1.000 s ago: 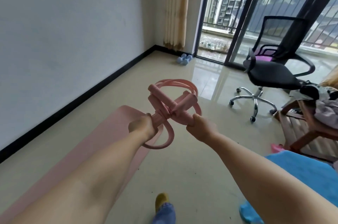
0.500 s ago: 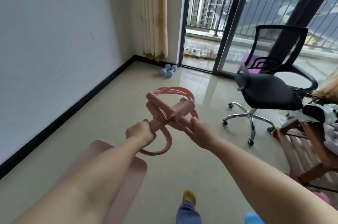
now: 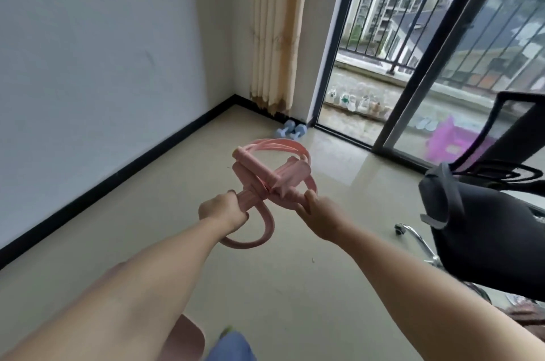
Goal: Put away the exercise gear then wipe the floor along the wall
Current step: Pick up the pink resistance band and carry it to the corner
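A pink resistance-band puller (image 3: 274, 175) with foam handles and looped tubes hangs in the air at mid-frame. My left hand (image 3: 222, 211) is closed round one of its foam handles, a loop drooping below the fist. My right hand (image 3: 321, 217) pinches the other end of the bundle from the right. Two light-blue dumbbells (image 3: 290, 130) lie on the floor in the far corner, by the curtain. The near end of a pink exercise mat (image 3: 188, 340) shows at the bottom edge, partly hidden by my left arm.
The white wall (image 3: 103, 65) with black skirting runs along the left to the corner. A beige curtain (image 3: 277, 30) hangs beside the sliding balcony door (image 3: 354, 51). A black office chair (image 3: 483, 228) stands close on the right. My foot shows at the bottom.
I have walked forward towards the corner: the dumbbells and chair are nearer, and the mat has slid almost out of view. Both hands keep their hold on the pink puller.
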### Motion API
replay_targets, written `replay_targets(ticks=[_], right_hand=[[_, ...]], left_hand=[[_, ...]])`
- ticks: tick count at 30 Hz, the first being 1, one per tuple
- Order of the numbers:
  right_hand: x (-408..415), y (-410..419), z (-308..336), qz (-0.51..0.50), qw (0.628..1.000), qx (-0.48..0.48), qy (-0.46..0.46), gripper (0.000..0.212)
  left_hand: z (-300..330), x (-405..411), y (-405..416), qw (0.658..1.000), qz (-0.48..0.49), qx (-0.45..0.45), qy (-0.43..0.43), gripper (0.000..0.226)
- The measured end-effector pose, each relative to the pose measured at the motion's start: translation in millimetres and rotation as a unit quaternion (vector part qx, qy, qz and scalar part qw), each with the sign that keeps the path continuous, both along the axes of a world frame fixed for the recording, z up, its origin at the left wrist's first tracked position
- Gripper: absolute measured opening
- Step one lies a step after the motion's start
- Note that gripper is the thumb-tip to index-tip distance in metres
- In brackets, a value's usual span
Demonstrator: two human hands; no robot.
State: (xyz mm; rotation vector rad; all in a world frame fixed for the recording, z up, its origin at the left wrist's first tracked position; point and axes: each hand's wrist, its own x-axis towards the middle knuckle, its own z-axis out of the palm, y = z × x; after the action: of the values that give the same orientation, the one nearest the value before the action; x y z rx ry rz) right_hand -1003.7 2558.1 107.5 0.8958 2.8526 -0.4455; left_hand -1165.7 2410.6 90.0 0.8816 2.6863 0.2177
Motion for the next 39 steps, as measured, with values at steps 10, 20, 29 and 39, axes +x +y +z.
replay_targets(ticks=[10,20,29,39], right_hand=[[-232.2,157.9,-21.8,0.025,0.999,-0.032,-0.004,0.039],[-400.8,330.0,-50.8,-0.01,0.997,-0.065,-0.046,0.046],[-570.6,500.6,-86.3,0.006,0.984,-0.139,-0.113,0.052],[-732.0,643.5,-116.7,-0.026,0.96,-0.213,-0.18,0.031]], left_hand=[[-14.1,-223.1,146.2,0.998,0.031,-0.052,-0.02,0.025],[-21.7,-391.6,322.9,0.991,-0.035,-0.123,-0.046,0.023],[-47.4,-561.9,490.1,0.983,-0.014,-0.171,-0.058,0.028],[-94.8,-736.0,644.2,0.97,-0.052,-0.215,-0.102,0.034]])
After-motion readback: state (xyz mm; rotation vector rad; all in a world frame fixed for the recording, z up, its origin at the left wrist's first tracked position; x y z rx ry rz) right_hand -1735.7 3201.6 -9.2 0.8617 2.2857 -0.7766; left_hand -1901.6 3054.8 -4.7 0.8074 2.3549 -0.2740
